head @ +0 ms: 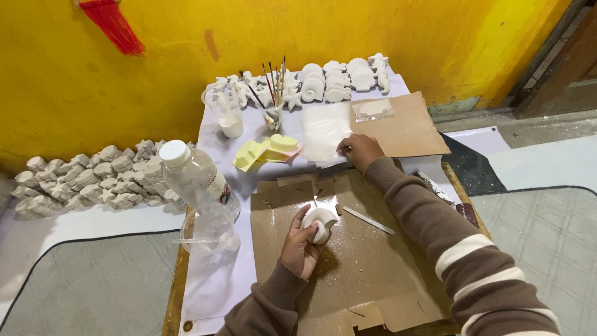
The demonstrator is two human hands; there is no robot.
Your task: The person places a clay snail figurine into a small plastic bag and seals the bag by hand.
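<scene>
Plaster shell (321, 224) sits gripped in our left hand (301, 247) over the glittery cardboard (367, 261) mid-table. Our right hand (359, 150) pinches the clear plastic sheet (323, 134) toward the far edge. A loose grip could drop and chip it. Near the left edge, bottle (194, 174) and glass bowl (208, 230) could tip; a wooden stick (368, 220) lies beside.

The left hand (300, 247) gripped a white shell figure (321, 223) over the cardboard sheet (360, 267) on the surface (217, 286). At one o'clock from it, the right hand (359, 150) pinched a plastic bag (323, 132); a clear bottle (194, 174) stood at nine o'clock.
</scene>
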